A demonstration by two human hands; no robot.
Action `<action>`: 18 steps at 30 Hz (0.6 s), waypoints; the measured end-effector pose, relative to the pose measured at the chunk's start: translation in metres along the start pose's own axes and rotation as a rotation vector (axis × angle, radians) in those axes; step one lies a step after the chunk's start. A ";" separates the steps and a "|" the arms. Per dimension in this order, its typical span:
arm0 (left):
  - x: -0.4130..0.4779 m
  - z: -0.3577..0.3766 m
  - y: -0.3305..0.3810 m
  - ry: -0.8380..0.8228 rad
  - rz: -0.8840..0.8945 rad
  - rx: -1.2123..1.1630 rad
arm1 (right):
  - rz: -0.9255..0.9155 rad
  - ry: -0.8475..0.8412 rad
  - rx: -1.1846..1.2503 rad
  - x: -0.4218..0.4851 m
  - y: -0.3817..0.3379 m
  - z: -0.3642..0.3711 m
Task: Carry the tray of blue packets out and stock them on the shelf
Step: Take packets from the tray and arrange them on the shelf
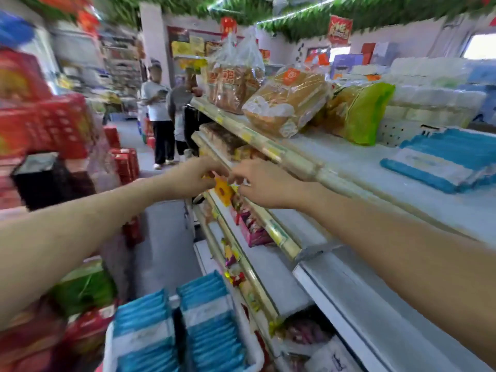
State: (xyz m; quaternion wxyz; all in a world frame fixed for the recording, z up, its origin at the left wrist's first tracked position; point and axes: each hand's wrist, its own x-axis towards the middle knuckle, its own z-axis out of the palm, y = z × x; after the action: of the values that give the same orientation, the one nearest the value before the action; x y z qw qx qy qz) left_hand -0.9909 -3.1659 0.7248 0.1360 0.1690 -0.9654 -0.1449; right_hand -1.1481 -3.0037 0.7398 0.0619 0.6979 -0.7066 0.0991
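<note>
Blue packets [206,312] mostly sit in the tray [255,353] low beside the shelf [349,162], one stack [442,162] already up top; left hand [193,175] and right hand [264,183] curl at a yellow packet [223,191] on the second tier, grip unclear through blur, likely clearing space, next reach down for packets.

No text legible; motion blur throughout.
- Bread bag [233,79]: red characters, smeared, unreadable.
- Loaf wrapper [291,76]: orange square logo, unreadable.
- Hanging banner [339,29]: gold characters on red, unreadable.
- Price tags [248,136] on shelf [349,162] edge: unreadable.
- Blue packets [204,315]: white band, print illegible.
</note>
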 end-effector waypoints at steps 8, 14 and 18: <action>-0.171 0.094 -0.094 -0.158 -0.479 -0.014 | -0.089 -0.407 0.177 0.006 -0.052 0.175; -0.240 0.161 -0.133 -0.347 -0.578 -0.001 | -0.073 -0.646 0.227 -0.006 -0.061 0.257; -0.253 0.189 -0.139 -0.393 -0.516 0.000 | -0.039 -0.640 0.205 -0.015 -0.055 0.280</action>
State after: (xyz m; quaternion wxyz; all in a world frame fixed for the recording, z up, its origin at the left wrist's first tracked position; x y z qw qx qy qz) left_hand -0.7801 -3.1547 0.4514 -0.0943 0.3769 -0.8985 -0.2043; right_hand -1.0784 -3.0535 0.4668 -0.2315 0.7096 -0.6631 -0.0557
